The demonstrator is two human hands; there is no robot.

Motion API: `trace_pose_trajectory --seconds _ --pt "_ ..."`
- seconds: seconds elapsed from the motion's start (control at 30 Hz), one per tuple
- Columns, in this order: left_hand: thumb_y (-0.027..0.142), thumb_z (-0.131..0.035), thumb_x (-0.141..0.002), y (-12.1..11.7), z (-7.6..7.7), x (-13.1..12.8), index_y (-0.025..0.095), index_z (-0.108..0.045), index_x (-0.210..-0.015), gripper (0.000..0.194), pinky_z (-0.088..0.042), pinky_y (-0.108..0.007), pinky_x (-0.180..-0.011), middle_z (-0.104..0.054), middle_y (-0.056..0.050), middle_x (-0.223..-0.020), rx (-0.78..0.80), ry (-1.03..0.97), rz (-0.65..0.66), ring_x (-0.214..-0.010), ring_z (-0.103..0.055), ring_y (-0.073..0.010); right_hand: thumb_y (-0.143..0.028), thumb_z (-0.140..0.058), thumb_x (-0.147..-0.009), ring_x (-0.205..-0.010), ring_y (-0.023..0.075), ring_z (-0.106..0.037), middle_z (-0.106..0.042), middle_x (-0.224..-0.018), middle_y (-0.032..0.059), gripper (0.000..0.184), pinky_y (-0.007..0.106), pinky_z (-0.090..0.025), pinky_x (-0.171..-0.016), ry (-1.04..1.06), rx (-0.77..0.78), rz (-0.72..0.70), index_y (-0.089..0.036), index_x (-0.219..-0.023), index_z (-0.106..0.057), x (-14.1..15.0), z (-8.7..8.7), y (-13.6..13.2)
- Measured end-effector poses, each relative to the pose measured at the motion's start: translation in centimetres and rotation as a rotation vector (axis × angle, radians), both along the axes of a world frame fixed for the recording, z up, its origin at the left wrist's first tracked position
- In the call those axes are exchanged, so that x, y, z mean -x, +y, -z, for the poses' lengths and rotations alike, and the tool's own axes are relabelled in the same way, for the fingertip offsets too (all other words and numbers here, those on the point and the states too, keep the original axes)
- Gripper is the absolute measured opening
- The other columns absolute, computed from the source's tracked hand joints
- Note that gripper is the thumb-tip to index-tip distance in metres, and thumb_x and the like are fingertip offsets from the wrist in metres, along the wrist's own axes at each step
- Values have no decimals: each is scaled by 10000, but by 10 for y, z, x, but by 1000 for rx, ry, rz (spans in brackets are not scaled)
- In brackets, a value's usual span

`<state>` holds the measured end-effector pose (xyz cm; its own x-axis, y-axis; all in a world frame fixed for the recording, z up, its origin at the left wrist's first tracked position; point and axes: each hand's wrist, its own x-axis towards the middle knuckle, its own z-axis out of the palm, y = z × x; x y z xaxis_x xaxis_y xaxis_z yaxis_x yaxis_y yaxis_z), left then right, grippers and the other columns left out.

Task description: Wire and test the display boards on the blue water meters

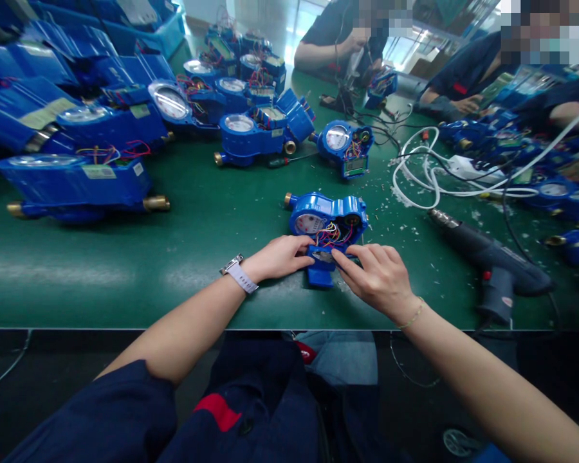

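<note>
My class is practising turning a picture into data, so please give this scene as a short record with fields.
Surface: green tabletop
Main item: opened blue meter with round dial and exposed coloured wires
Left hand: fingertips at the meter's near part, left side
Right hand: fingertips at the same part, right side
Worn: watch, left wrist; thin bracelet, right wrist
Right side: heat gun, lying down
Beyond: screwdriver, white cable, more blue meters
Others present: people at work across the table
</note>
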<state>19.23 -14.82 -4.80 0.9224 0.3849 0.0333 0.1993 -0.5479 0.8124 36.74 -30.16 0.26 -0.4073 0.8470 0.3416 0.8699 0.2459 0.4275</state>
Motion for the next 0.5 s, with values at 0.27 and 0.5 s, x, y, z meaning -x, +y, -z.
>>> trace_pose_trajectory --seconds 0.27,0.5 --pt "212 -622 -877 -3 -1 0 167 -628 -1079 207 -466 -264 -710 -721 -35 -920 -54 -7 -12 -811 -661 -174 -279 -634 -896 -969 250 -549 -660 -1055 93 276 374 -368 -854 206 90 128 -180 -1149 -675 -1 -6 -2" --pt "231 -632 -880 -2 1 0 187 -640 -1121 245 -451 -264 -705 -726 -26 -874 -172 -18 10 -778 -664 -179 -296 -622 -901 -904 241 -541 -656 -1052 85 274 359 -346 -765 176 245 166 -197 -1150 -683 3 -17 4"
